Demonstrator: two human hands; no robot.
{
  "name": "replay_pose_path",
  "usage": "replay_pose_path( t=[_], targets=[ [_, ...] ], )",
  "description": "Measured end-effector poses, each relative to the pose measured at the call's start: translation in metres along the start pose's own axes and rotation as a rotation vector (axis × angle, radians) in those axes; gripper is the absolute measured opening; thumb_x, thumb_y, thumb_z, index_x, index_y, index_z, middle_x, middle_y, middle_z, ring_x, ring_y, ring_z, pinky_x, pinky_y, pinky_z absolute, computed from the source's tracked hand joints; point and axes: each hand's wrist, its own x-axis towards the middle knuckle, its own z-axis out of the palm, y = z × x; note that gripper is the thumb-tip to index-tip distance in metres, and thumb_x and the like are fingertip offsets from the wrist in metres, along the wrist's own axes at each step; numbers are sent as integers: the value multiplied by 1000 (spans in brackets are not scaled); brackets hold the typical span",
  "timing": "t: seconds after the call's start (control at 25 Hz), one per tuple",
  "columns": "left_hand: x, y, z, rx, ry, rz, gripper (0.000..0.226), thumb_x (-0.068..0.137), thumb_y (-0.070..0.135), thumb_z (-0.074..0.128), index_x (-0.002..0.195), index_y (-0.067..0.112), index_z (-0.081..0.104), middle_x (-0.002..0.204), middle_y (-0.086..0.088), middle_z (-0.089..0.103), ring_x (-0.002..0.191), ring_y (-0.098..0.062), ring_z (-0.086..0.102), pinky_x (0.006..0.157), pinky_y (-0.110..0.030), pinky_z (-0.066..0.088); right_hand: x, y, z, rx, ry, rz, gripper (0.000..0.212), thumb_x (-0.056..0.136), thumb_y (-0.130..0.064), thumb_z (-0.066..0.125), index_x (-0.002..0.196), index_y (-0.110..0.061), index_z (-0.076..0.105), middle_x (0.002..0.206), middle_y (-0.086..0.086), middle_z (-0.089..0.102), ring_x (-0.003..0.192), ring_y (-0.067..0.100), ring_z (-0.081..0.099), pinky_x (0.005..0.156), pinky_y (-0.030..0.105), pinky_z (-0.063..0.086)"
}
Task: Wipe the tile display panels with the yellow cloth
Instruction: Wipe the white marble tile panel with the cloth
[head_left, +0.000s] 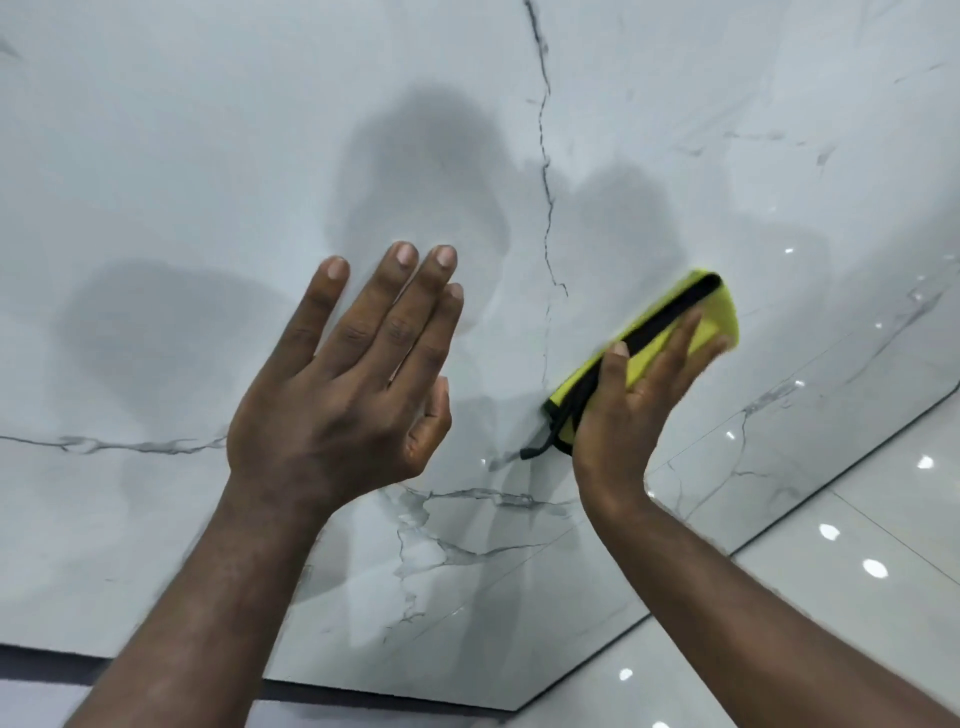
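Right hand (639, 395): flat on yellow cloth (722, 306).
Left hand (353, 374): wide, cloth's 9 o'clock.
Risk: unpinched cloth may slip on glossy panel (208, 156).

Looks like a tile shop/showroom. Big glossy marble-look panel (208, 156) w/ grey veins stands upright & fills most of the view. At right & below, polished floor tiles (883, 618) w/ thin joints, bright light spots (874, 568) mirrored in them. Dark strip (52, 667) along panel's btm edge.
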Motion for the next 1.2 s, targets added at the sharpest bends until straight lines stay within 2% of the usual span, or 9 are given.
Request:
replay_pose_path(
  t=[0.12,0.24,0.4,0.52,0.68,0.8,0.96,1.08,1.2],
  targets=[
    [0,-1,-1,4,0,1,71,98,31,65,161,3,48,169,-16,43,157,-33,41,128,-57,35,-1,8,-10,-72,-94,-258,70,113,-24,52,169,-34,12,175,-11,-22,162,6,-15,134,46,6],
    [-1,1,0,2,12,2,71,96,31,66,160,4,50,169,-15,44,156,-32,42,127,-57,37,3,4,-15,-32,-63,40,69,114,-36,48,169,-40,6,172,-16,-28,161,3,-14,133,50,16],
    [0,0,0,-6,23,-13,69,97,30,65,159,4,52,168,-15,45,156,-32,43,127,-56,37,0,2,-17,-134,-231,-363,72,111,-21,54,170,-31,14,175,-8,-22,162,12,-18,133,54,5],
    [1,0,-3,-26,29,-13,68,97,27,64,159,1,51,168,-17,44,157,-33,42,127,-56,37,-2,-21,1,-31,-93,-88,69,113,-30,49,171,-32,10,175,-5,-24,160,6,-21,132,56,6],
    [-3,-9,-15,-108,31,-161,69,98,25,62,161,0,47,170,-19,40,159,-36,37,131,-58,29,-12,-37,12,-193,-260,-594,67,112,-25,52,169,-24,18,176,3,-19,163,23,-20,131,58,-2],
    [-30,-21,-32,-119,19,-311,69,101,27,60,164,3,43,173,-20,33,162,-38,29,133,-59,20,-3,-75,27,-107,-122,-346,61,115,-34,42,170,-27,18,177,4,-18,163,20,-19,132,56,0],
    [-73,-41,-44,-95,21,-354,69,102,28,62,165,6,43,174,-20,32,162,-39,27,132,-61,21,-27,-94,43,-428,-368,-1057,54,113,-25,50,164,-24,34,175,5,3,163,26,-8,131,56,5],
    [-95,-57,-49,-108,45,-379,70,101,26,62,165,7,43,174,-19,32,162,-38,27,133,-60,19,-42,-123,64,-213,-156,-640,55,115,-21,45,167,-17,29,177,15,-3,165,28,-8,132,51,0],
    [-113,-69,-53,-128,83,-369,68,101,25,63,163,5,46,173,-18,35,162,-36,29,133,-59,22,-76,-116,69,-485,-347,-1063,55,114,-26,49,165,-22,31,176,13,4,164,36,-2,131,57,5]
  ],
)
